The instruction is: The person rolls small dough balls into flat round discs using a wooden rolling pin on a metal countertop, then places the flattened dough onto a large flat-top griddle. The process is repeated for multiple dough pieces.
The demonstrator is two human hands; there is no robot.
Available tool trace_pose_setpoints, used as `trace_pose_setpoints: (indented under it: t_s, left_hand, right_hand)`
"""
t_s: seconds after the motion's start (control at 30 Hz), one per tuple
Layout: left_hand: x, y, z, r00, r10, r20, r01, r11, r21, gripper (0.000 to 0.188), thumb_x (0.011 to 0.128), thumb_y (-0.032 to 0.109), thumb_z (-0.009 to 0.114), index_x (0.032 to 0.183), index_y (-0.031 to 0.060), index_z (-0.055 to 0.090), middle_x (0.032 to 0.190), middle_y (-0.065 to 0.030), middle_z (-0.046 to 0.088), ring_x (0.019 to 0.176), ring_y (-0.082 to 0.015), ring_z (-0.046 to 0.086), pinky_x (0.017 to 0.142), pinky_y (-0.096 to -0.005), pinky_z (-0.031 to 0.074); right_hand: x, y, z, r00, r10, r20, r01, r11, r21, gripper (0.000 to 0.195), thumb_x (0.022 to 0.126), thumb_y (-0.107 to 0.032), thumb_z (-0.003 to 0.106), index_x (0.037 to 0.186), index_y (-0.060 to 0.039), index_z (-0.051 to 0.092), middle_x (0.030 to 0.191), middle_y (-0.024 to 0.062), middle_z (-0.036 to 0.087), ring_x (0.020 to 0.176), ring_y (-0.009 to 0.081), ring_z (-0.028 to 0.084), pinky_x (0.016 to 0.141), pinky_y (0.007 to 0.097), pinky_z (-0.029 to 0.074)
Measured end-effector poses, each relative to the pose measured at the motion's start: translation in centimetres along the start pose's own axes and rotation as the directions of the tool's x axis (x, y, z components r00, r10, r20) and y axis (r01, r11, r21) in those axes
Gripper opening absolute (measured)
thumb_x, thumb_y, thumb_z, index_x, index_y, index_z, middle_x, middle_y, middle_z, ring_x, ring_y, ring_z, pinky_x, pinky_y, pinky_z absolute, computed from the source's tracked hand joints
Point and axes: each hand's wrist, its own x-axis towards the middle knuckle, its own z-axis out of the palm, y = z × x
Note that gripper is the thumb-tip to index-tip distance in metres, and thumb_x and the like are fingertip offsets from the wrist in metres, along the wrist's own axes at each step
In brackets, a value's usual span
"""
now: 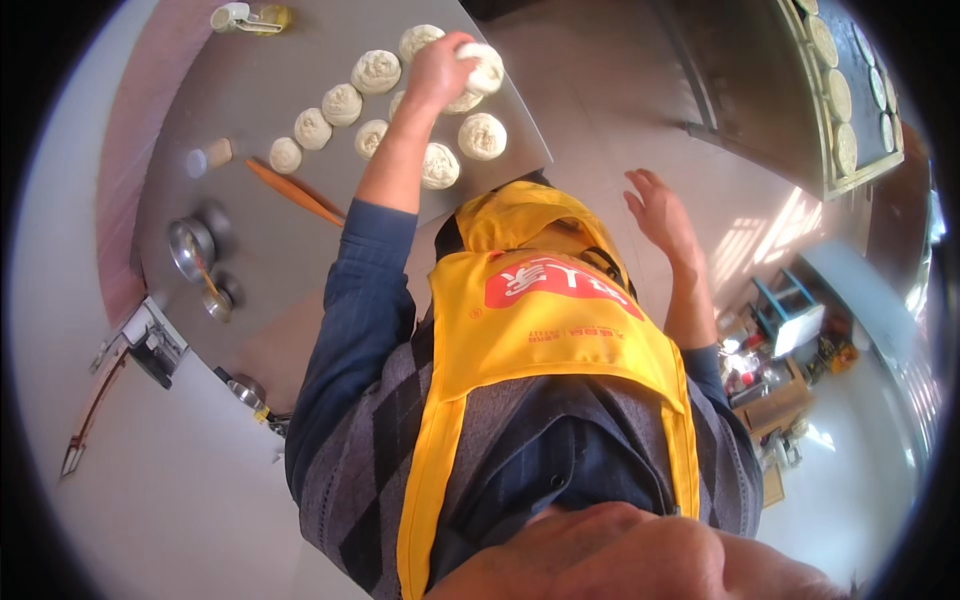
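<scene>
My left hand [441, 73] grips a round, pale dough piece [484, 69] near the edge of the grey worktop [247, 112]. The held piece partly covers another dough round [463, 102] below it. Around that hand lie several more dough rounds with rough, creased tops, among them one [376, 72] to the left and one [482, 136] by the near corner. A tapered wooden rolling pin [294, 190] rests on the worktop left of my forearm. My right hand [660, 210] hangs in the air over the floor, fingers apart, holding nothing.
Metal bowls [191, 247] and a long-handled utensil [206, 274] are at the left. A jar [219, 153] and a white-handled container [247, 18] stand farther along the worktop. Flat dough rounds [836, 94] line a surface at upper right. A blue-framed stool [784, 307] is behind at right.
</scene>
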Motion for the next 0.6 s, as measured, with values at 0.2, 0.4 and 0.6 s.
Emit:
trace_pose_setpoints:
  t_s: [0.2, 0.4, 0.6]
  left_hand:
    - [5.5, -4.5, 1.0, 0.987, 0.149, -0.057, -0.119, 0.926, 0.359, 0.033, 0.090, 0.009, 0.061, 0.121, 0.0085, 0.072, 0.113, -0.0190, 0.076, 0.106, -0.0412, 0.070, 0.092, -0.0471, 0.056]
    - [0.3, -2.5, -2.7, 0.986, -0.056, -0.155, 0.046, 0.997, -0.065, 0.032, 0.094, 0.009, 0.072, 0.125, 0.0022, 0.069, 0.115, -0.0141, 0.077, 0.108, -0.0254, 0.072, 0.092, -0.0346, 0.055]
    - [-17.9, -7.6, -9.5, 0.941, -0.340, -0.011, 0.182, 0.529, -0.829, 0.032, 0.097, -0.002, 0.069, 0.128, 0.0008, 0.062, 0.112, -0.0053, 0.072, 0.101, -0.0124, 0.068, 0.089, -0.0256, 0.054]
  right_hand:
    - [1.2, 1.1, -0.9, 0.995, -0.045, 0.085, 0.047, 0.999, -0.024, 0.036, 0.100, -0.017, 0.064, 0.132, -0.0031, 0.064, 0.132, 0.0192, 0.065, 0.113, 0.0423, 0.065, 0.094, 0.0486, 0.055]
    - [2.3, 1.8, 0.0, 0.994, -0.064, 0.085, 0.064, 0.998, 0.010, 0.035, 0.099, -0.018, 0.066, 0.131, -0.0036, 0.064, 0.131, 0.0185, 0.065, 0.112, 0.0419, 0.066, 0.093, 0.0482, 0.056]
    - [5.7, 0.2, 3.2, 0.977, -0.209, 0.045, 0.212, 0.975, -0.073, 0.033, 0.098, -0.018, 0.066, 0.128, -0.0044, 0.065, 0.130, 0.0179, 0.066, 0.110, 0.0411, 0.067, 0.091, 0.0488, 0.056]
